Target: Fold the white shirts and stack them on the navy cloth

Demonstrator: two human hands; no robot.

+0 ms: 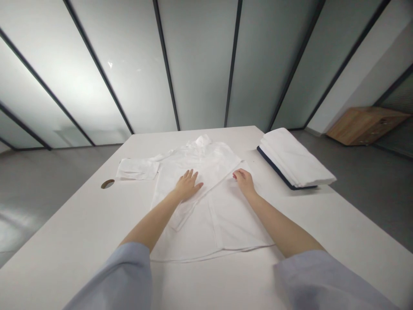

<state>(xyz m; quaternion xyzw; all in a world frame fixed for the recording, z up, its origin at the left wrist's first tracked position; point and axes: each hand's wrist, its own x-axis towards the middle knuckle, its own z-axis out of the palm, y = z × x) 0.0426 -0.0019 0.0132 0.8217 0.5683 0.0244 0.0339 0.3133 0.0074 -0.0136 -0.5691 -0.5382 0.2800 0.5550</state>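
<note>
A white shirt (180,163) lies spread on the table, its collar at the far end and its hem toward me. One sleeve stretches out to the left, while a long strip that looks like the other sleeve is laid diagonally across the body. My left hand (188,185) rests flat on the middle of the shirt, fingers spread. Just right of the diagonal strip's edge, my right hand (244,180) has its fingers curled together over the shirt. Whether cloth is pinched between those fingertips is hidden.
On the white table (87,232), a stack of folded white cloth (293,157) sits at the right on a dark blue item (274,165). A round hole (107,184) is cut near the left edge. A wooden cabinet (364,125) stands beyond, at the right.
</note>
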